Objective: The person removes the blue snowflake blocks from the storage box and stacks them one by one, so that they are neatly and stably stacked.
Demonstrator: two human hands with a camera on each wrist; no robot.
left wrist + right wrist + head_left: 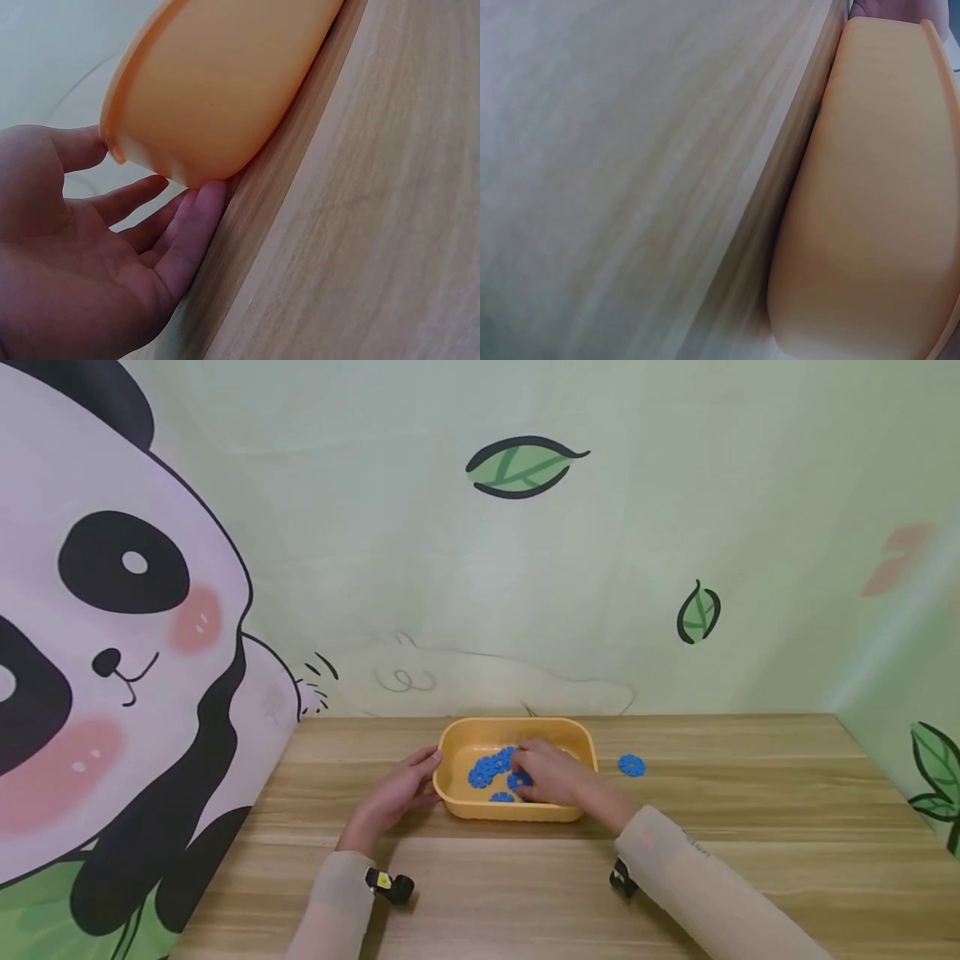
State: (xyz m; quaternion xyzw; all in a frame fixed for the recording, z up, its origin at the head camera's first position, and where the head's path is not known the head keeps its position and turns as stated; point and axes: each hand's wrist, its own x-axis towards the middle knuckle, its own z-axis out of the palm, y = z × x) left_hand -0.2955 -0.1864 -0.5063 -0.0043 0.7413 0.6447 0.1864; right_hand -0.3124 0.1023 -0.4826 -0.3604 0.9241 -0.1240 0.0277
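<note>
A yellow plastic basin (513, 812) stands on the wooden table against the far wall. Several blue snowflake discs (482, 774) lie on its floor, some overlapping. My left hand (97, 247) touches the basin's left end from outside, the thumb at the rim and the fingertips against the lower wall. Over the near right rim, my right hand (552, 774) reaches into the basin with its fingers bent down. One blue disc (517, 781) shows between its fingers and thumb; whether they pinch it is hidden. The right wrist view shows mostly the basin's outer wall (870, 187).
A single blue disc (632, 765) lies on the table (720, 810) to the right of the basin. Behind the table hangs a backdrop (375, 527) printed with a panda and leaves. Each wrist carries a small black camera.
</note>
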